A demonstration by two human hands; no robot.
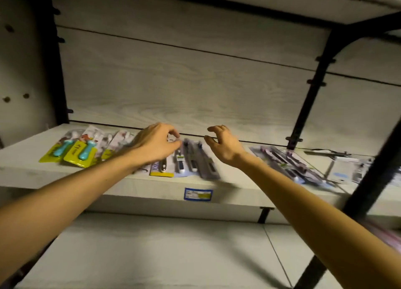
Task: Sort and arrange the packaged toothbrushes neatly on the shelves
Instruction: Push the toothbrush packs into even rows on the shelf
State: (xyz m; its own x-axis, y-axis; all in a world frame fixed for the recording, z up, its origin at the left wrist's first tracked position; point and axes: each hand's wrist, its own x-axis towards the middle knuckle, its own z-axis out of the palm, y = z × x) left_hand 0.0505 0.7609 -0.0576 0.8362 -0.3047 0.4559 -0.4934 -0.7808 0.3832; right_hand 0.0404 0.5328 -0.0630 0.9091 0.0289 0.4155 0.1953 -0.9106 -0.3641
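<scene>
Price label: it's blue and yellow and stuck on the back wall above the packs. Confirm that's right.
Not quite. The head view shows the blue and yellow price label stuck on the front edge of the shelf, below the purple toothbrush pack, not on the back wall.

Yellow-backed packs (74,152) — teal handles; purple packs (201,160).

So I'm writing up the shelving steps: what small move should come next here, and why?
Probably lower the right hand onto the purple toothbrush pack and slide it back: it lies askew, overhanging the shelf edge, while that hand hovers beside it, holding nothing.
</scene>
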